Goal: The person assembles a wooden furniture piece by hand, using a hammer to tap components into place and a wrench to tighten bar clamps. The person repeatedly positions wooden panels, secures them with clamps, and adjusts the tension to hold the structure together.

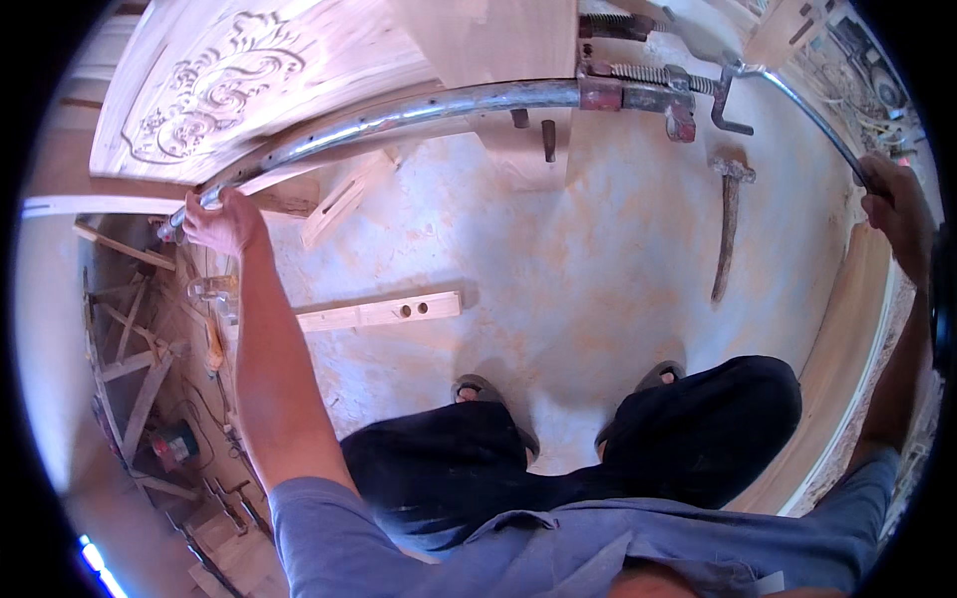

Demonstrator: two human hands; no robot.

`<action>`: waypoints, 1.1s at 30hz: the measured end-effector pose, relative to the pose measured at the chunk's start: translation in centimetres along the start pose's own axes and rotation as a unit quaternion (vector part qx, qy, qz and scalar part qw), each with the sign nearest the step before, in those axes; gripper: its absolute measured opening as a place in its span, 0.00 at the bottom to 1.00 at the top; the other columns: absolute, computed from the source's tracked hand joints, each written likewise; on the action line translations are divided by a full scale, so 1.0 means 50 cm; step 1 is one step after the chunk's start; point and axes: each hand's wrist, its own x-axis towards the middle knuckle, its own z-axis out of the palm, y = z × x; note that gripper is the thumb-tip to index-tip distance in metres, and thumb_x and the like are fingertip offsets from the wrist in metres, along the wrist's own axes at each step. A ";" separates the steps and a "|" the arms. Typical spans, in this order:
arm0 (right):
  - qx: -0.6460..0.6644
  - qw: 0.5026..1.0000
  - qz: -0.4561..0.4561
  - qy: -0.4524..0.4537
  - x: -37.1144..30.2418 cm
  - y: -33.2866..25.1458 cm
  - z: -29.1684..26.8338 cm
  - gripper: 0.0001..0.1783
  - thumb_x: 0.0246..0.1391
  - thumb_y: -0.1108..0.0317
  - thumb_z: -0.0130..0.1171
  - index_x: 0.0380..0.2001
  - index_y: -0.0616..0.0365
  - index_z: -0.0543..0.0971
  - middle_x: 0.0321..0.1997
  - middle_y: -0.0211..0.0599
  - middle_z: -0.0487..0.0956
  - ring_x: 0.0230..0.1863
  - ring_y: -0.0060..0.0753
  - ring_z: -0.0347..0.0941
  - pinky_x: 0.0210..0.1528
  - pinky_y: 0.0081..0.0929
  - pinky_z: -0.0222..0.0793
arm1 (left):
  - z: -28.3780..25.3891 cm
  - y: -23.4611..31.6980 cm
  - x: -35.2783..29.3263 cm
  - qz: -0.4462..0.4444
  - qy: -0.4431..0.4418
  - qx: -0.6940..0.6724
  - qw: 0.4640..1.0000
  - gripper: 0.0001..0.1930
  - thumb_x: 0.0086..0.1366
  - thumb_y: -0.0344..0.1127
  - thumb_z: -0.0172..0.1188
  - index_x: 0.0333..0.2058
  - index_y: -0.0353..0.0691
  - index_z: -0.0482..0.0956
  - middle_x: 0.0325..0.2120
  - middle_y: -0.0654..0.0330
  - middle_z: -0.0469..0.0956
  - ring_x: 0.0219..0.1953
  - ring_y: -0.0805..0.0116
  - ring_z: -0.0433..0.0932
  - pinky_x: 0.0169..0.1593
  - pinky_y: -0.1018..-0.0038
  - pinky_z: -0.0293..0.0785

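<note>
A long metal pipe clamp (399,112) lies along the edge of a carved wooden panel (299,40). Its red-brown screw head (603,92) sits at the right, with a threaded screw and a bent crank handle (736,125). My left hand (227,221) is closed round the pipe near its left end. In my right hand (894,204), at the far right, is the end of a slim metal rod (812,115). The rod's other end meets the clamp's screw near the crank; whether it is hooked in there I cannot tell.
A hammer (728,229) with a wooden handle lies on the floor at right. A wooden bar with two holes (384,311) lies left of my feet. Wooden frames (135,369) and more clamps (234,508) stand at left. A long board (832,359) runs along the right.
</note>
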 end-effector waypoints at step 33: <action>-0.040 0.945 -0.283 -0.159 0.111 -0.776 0.519 0.37 0.40 0.62 0.73 0.55 0.60 0.70 0.53 0.50 0.75 0.58 0.53 0.68 0.62 0.39 0.64 | -0.238 -0.176 -0.577 -0.595 -0.322 -0.662 0.322 0.09 0.59 0.27 0.56 0.40 0.35 0.75 0.33 0.54 0.79 0.37 0.56 0.79 0.44 0.60 0.78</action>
